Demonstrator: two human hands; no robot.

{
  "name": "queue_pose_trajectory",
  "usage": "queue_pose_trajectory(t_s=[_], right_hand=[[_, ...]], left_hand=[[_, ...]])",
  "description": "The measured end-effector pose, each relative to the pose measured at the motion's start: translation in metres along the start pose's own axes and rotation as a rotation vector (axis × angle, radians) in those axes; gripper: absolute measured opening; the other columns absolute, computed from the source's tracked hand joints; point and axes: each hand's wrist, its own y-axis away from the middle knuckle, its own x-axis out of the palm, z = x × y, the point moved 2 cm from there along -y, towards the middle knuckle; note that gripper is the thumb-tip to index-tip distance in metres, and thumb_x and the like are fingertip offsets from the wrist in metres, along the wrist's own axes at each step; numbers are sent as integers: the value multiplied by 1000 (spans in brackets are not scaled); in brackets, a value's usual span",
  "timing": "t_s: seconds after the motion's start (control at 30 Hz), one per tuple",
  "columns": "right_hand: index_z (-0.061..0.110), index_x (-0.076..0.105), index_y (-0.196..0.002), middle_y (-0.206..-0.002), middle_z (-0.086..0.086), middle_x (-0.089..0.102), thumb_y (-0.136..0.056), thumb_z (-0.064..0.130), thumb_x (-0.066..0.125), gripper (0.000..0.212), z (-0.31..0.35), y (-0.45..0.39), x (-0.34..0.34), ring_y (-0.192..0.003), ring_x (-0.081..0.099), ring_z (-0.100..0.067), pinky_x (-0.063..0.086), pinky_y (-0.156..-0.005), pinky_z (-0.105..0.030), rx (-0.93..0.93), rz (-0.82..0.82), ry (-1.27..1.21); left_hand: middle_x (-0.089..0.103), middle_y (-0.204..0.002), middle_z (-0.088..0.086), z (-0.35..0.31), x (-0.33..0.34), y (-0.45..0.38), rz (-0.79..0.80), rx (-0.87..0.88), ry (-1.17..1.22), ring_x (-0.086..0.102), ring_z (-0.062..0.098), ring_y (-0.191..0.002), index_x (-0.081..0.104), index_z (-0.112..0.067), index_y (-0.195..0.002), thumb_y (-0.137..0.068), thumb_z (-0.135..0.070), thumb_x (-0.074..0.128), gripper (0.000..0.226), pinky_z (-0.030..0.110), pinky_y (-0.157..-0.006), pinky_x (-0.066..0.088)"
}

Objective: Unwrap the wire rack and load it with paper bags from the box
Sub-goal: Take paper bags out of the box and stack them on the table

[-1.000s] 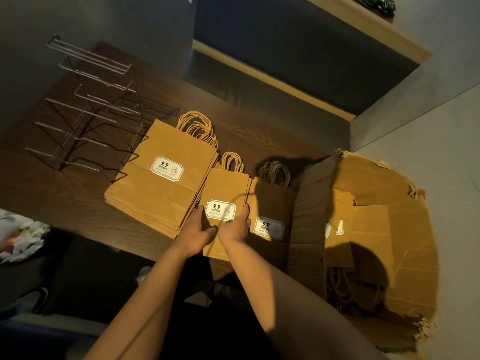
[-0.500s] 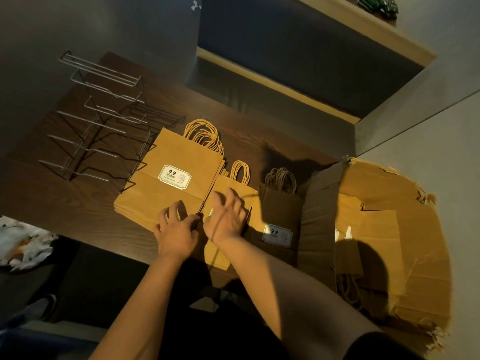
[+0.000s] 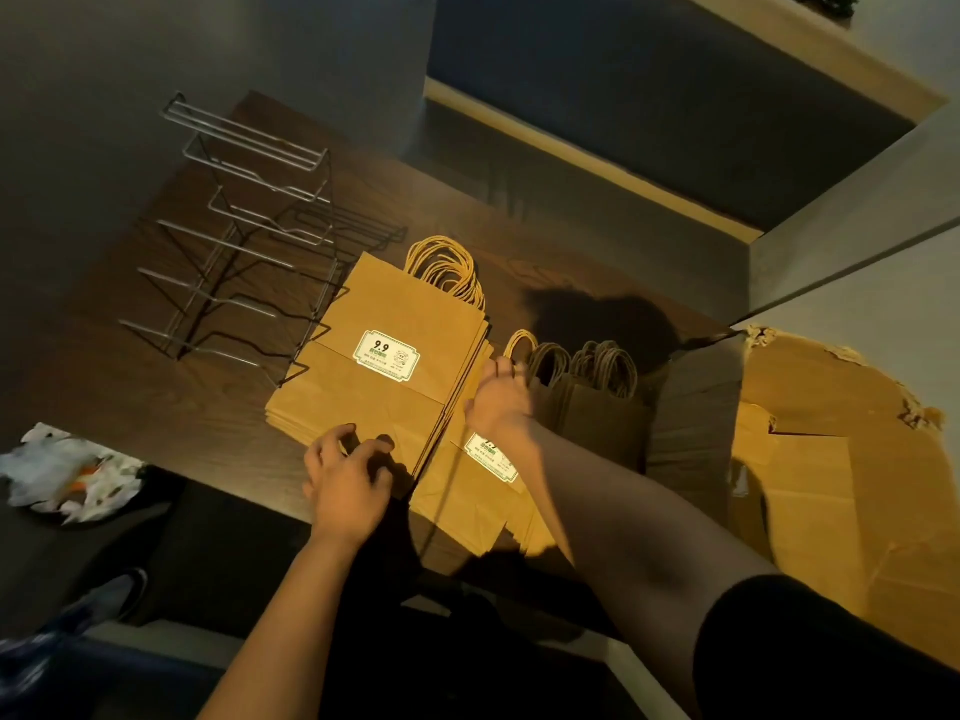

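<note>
Left of the big stack of paper bags (image 3: 382, 356), crumpled wrapping (image 3: 67, 472) lay below the tabletop (image 3: 156, 397), so the unwrapping looked done. The wire rack (image 3: 244, 236) stood bare on the tabletop just behind and left of that stack, no bag in it yet. The left hand (image 3: 348, 483) had its grip curled on the stack's near edge, seemingly squaring or lifting it. Right of the stack, the right hand (image 3: 498, 402) reached over a smaller pile (image 3: 483, 491) toward its handles; I could not tell whether its grip was closed. Further right sat a darker bundle (image 3: 597, 413), then the torn box (image 3: 831, 459) with more bags inside. All the loading remained.
</note>
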Motion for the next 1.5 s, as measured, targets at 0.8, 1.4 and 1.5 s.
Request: queue_pose_trajectory(t_s=[0.8, 1.4, 1.5], right_hand=[[28, 34, -147, -154, -15, 31, -84, 38, 71, 74, -5, 34, -28, -140, 32, -40, 36, -111, -53, 244, -137, -324], [38, 7, -159, -167, -7, -20, -85, 37, 71, 98, -6, 47, 28, -151, -10, -48, 17, -123, -59, 34, 141, -82], [35, 4, -160, -168, -11, -15, -88, 54, 64, 96, -15, 35, 11, -150, -2, -51, 26, -119, -57, 85, 59, -99]], left_hand=[[58, -117, 13, 17, -17, -11, -174, -607, 697, 61, 29, -101, 52, -19, -111, -91, -21, 66, 26, 41, -80, 51], [41, -136, 8, -25, 71, 50, 214, -393, 602, 58, 30, -116, 57, -25, -138, -91, -19, 68, 49, 51, -108, 48], [36, -141, 8, -27, 70, 46, 199, -388, 546, 57, 27, -109, 48, -20, -148, -94, -19, 66, 57, 53, -104, 51]])
